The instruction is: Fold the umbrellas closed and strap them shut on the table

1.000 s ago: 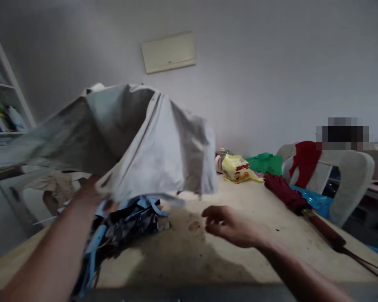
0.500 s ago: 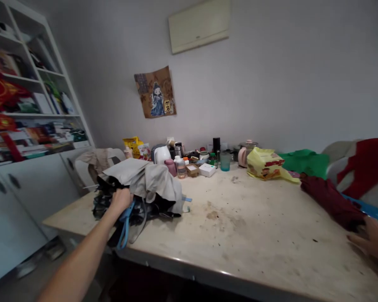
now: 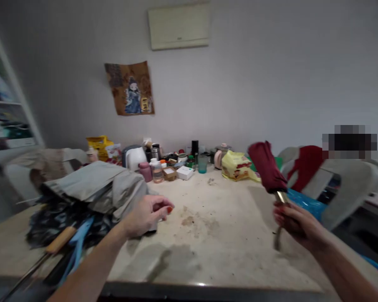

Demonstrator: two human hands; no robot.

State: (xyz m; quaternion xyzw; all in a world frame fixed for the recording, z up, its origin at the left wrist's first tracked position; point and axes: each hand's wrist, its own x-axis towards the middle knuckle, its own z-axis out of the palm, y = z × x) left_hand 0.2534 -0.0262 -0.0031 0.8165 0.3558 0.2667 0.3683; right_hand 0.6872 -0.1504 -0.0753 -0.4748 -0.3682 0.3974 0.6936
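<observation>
A folded maroon umbrella (image 3: 267, 167) is lifted off the table, tilted up and to the left. My right hand (image 3: 297, 222) is closed around its handle, just under the metal-coloured collar; a strap hangs below. My left hand (image 3: 148, 213) hovers at the right edge of a loosely bunched grey umbrella (image 3: 113, 184), fingers loosely curled and nothing visible in them. Beneath and in front of the grey cloth lies a black patterned umbrella (image 3: 53, 222). A wooden handle (image 3: 61, 240) and a blue strap (image 3: 78, 239) stick out towards the table's near edge.
Along the wall stand a white kettle (image 3: 137, 159), bottles, a small white box (image 3: 185, 172), a teal cup (image 3: 202, 163) and a yellow bag (image 3: 236, 165). Chairs stand at both ends of the stained table (image 3: 217, 251). Blue plastic (image 3: 307, 203) lies at the right. A person's blurred head shows beyond.
My right hand has raised the maroon umbrella from the table's right side and brought it inward. My left hand has let go of the bundle and moved right. The view has turned right.
</observation>
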